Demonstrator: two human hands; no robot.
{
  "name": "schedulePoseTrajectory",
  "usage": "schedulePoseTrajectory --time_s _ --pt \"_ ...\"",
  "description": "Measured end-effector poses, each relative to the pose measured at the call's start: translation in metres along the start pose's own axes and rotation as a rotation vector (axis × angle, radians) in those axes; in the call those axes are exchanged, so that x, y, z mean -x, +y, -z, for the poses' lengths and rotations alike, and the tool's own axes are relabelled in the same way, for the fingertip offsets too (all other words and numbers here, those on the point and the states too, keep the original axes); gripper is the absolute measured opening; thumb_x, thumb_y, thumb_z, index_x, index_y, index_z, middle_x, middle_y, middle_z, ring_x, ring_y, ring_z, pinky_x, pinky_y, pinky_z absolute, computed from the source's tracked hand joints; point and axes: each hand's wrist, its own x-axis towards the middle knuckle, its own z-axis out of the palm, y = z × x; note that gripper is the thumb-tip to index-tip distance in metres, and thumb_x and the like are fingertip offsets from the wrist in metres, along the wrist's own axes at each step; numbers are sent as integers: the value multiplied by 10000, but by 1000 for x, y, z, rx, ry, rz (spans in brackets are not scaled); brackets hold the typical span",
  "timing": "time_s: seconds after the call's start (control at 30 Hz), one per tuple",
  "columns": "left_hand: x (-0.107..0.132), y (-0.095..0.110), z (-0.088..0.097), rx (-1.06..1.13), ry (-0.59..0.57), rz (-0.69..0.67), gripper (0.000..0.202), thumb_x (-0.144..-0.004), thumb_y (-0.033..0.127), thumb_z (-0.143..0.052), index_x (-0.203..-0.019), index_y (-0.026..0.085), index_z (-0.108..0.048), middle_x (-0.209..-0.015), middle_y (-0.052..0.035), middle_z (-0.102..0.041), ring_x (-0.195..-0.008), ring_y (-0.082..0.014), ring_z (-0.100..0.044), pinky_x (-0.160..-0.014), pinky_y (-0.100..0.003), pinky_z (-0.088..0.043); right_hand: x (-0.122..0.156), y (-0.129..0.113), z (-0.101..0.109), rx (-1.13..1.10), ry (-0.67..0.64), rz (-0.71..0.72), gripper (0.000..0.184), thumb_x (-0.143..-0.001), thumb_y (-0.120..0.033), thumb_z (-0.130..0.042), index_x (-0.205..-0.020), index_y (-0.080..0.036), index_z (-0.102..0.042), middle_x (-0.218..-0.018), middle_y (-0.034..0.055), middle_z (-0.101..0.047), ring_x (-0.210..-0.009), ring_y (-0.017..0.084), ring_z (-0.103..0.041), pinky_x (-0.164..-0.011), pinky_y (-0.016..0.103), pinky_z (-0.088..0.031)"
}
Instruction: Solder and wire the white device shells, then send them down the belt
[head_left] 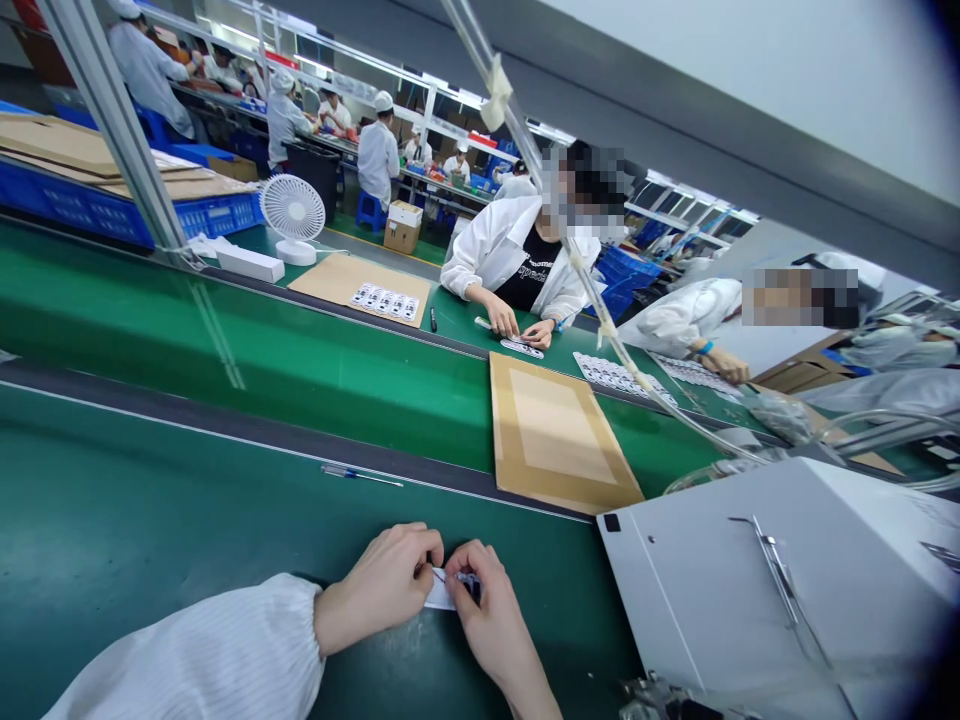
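Low in the middle of the head view, a small white flat piece with dark parts [441, 596] is at the green tabletop, largely covered by my fingers. My left hand [386, 580] comes in from the left in a white sleeve, its thumb and fingers pinched at the piece's left end. From the right, my right hand [486, 605] closes thumb and fingers on its other side. What lies under the fingertips is hidden. Beyond my hands, a thin screwdriver-like tool with a blue handle [360, 475] rests near the bench edge.
A grey-white machine box [720, 570] stands close on my right. Ahead, a cardboard sheet [562, 435] lies on the green conveyor belt [300, 375]. Across it, a co-worker in white [517, 260] handles a similar white piece. A clear tube [592, 290] hangs diagonally in front.
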Motion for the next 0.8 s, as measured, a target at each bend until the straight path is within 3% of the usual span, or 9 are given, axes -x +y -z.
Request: schedulePoseTrajectory --time_s 0.27,0.47,0.63,0.8 --pt "-2 -3 -8 -74 -1 6 239 -764 28 -480 -798 209 -632 -779 -5 -588 -680 -181 -560 -614 -288 -351 -1 0 -2 41 6 -15 256 -988 -391 -615 -830 -190 -603 -850 -3 -616 -834 186 -609 -790 377 -519" --pt "13 -7 -4 -115 -36 -137 288 -902 47 -451 -884 212 -686 -856 -20 -556 -770 -179 -571 -654 -279 -402 -2 -2 -6 78 22 -32 264 -989 -395 -609 -816 -196 -593 -827 -8 -606 -814 185 -601 -787 378 -510" --pt "16 -8 -2 -306 -56 -331 293 -954 38 -442 -836 182 -667 -877 -43 -566 -835 -204 -559 -663 -294 -439 -2 -1 -3 46 12 0 283 -995 -420 -596 -825 -194 -602 -835 -4 -621 -822 186 -614 -804 386 -517" --pt "17 -6 -4 -457 -66 -359 249 -959 43 -476 -832 161 -654 -898 -60 -591 -815 -219 -551 -682 -324 -487 -2 0 -2 48 8 -3 285 -983 -429 -617 -826 -191 -607 -836 -4 -626 -824 187 -620 -807 390 -520"
